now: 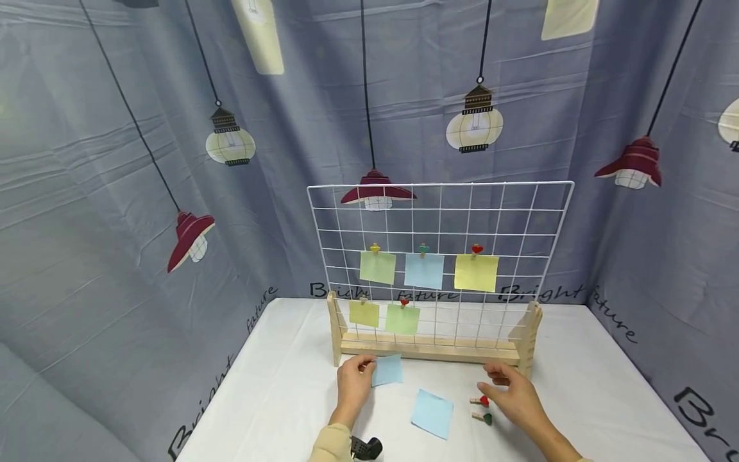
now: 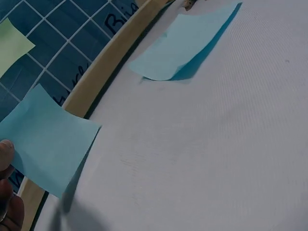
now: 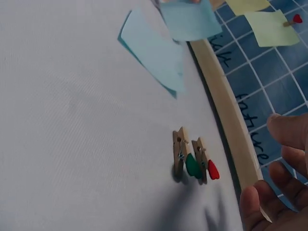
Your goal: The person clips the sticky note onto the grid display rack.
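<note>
My left hand [image 1: 355,385] pinches a blue sticky note [image 2: 50,139] by one edge, in front of the rack's wooden base. A second blue sticky note [image 1: 433,414] lies on the white table with an edge curling up. To the right of it lie two small wooden clothespins, one with a red heart [image 3: 213,169] and one with a green heart [image 3: 193,166]. Just above and beside these clothespins is my right hand [image 1: 514,394], its fingers apart and loosely bent, with nothing between them.
A white wire grid [image 1: 439,184] stands on a wooden base [image 1: 427,348] at the back of the table. Clothespins hold several green, blue and yellow notes on it in two rows, including a yellow note [image 1: 476,273]. Printed grey curtains [image 1: 323,96] surround the table.
</note>
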Demonstrator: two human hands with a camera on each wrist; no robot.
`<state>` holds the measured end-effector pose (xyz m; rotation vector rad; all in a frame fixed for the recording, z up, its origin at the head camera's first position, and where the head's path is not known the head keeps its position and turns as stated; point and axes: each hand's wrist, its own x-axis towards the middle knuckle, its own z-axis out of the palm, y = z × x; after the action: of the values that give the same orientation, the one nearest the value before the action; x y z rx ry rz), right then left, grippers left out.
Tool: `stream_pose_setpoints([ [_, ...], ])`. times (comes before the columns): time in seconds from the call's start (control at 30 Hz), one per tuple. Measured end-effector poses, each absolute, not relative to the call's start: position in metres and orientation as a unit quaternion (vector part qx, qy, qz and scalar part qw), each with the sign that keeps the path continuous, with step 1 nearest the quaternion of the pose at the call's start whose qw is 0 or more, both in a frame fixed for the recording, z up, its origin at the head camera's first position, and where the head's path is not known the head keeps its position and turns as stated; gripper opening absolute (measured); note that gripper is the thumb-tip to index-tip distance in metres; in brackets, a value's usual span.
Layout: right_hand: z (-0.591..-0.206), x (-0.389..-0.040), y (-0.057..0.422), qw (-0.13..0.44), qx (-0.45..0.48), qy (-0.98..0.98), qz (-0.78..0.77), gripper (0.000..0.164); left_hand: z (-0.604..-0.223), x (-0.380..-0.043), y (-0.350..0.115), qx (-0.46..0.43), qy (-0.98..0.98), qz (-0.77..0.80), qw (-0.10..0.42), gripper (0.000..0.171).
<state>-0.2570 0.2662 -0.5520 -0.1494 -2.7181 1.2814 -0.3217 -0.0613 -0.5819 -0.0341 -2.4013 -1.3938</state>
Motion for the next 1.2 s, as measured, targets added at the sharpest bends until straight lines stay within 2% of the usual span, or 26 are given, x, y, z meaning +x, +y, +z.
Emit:
stream_pose_setpoints([
  [0.5,-0.576,-0.263,0.280,0.034,-0.051,-0.914,0.400,0.034,-0.551,-0.301,-0.057,-0.055,-0.830,-0.518,0.198,0.012],
  [0.8,-0.586,-0.265,0.280,0.038,-0.052,-0.919,0.388,0.030,-0.539,-0.293,-0.051,-0.064,-0.820,-0.529,0.208,0.014],
  [1.2,-0.588,-0.260,0.279,0.042,-0.037,-0.928,0.369,0.013,-0.535,-0.285,-0.048,-0.073,-0.820,-0.524,0.218,0.013],
])
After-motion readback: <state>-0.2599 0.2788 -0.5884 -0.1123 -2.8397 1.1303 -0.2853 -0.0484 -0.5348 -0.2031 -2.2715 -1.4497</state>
